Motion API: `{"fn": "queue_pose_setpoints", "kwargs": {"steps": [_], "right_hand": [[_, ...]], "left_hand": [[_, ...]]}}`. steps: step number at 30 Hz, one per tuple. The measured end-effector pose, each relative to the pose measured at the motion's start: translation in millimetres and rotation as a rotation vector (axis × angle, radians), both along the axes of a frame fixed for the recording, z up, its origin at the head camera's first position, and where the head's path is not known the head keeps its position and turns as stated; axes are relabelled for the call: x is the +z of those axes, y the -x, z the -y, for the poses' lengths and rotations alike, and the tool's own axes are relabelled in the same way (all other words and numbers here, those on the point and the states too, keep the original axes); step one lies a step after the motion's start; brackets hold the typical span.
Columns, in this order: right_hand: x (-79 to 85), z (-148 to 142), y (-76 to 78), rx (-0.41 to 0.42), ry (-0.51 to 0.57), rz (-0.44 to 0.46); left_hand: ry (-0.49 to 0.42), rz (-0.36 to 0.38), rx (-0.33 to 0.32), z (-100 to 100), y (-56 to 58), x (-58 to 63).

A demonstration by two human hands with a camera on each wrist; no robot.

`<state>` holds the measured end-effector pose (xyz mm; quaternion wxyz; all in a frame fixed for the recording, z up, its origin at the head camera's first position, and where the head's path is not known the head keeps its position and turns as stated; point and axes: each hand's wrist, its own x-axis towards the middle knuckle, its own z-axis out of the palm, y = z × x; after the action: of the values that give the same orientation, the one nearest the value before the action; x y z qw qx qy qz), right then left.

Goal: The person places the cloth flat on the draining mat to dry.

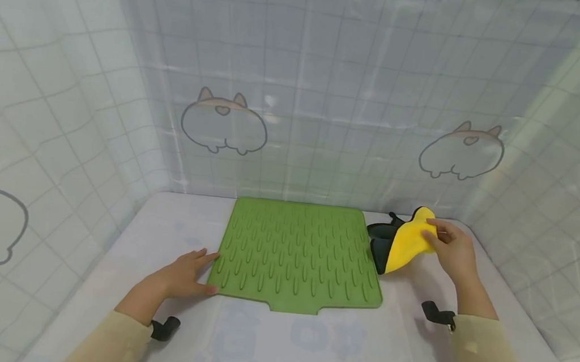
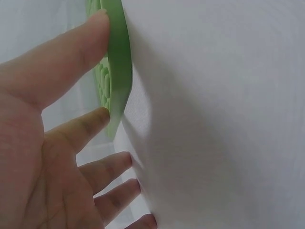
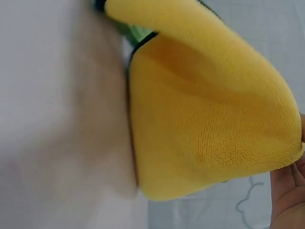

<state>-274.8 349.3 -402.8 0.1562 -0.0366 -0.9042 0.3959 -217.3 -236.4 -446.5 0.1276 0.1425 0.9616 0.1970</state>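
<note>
The left hand (image 1: pixel 180 277), left of the lower middle of the head view, has its fingers spread and fairly straight, gripping nothing. Its thumb and forefinger touch the edge of a green mat (image 1: pixel 295 249) near the mat's lower left corner; the left wrist view shows the thumb against the rim at upper left, with the other fingers fanned out below it. The mat lies flat on the table (image 1: pixel 257 343) in the middle of the head view, its short tab pointing to the bottom of the frame.

The right hand (image 1: pixel 454 253), right of centre, has its fingers bent and pinches a cloth (image 1: pixel 410 241) between thumb and fingers. The cloth (yellow on one side, dark on the other) is lifted and folded, its dark part overlapping the mat's right edge in the head view; whether the two touch, I cannot tell. In the right wrist view the yellow side fills the middle, and the fingertips are partly hidden at the right edge.

The left forearm slants up from the lower left, the right one from the lower right, both in beige sleeves (image 1: pixel 486 355).
</note>
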Motion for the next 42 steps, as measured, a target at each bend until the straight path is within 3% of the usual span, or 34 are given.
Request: {"fn": "queue_pose_setpoints", "kwargs": {"steps": [7,17,26,37,42], "right_hand": [[15.3,11,-4.9,0.045,0.008,-0.065],[33.6,33,-8.9,0.040,0.005,-0.095],[40.9,53,-8.8,0.049,0.034,-0.191],[44.1,83,-1.8,0.186,0.091,-0.346],[45.5,103,4.0,0.248,0.161,-0.370]], "left_hand": [[-0.002,-0.005,-0.010,-1,-3.0,3.4],[0.008,-0.013,-0.008,2,-2.9,0.3],[0.001,-0.018,-0.005,1,-0.4,-3.5],[-0.017,-0.006,-0.004,1,0.1,-3.2],[-0.011,-0.008,0.002,1,2.4,-2.5]]}}
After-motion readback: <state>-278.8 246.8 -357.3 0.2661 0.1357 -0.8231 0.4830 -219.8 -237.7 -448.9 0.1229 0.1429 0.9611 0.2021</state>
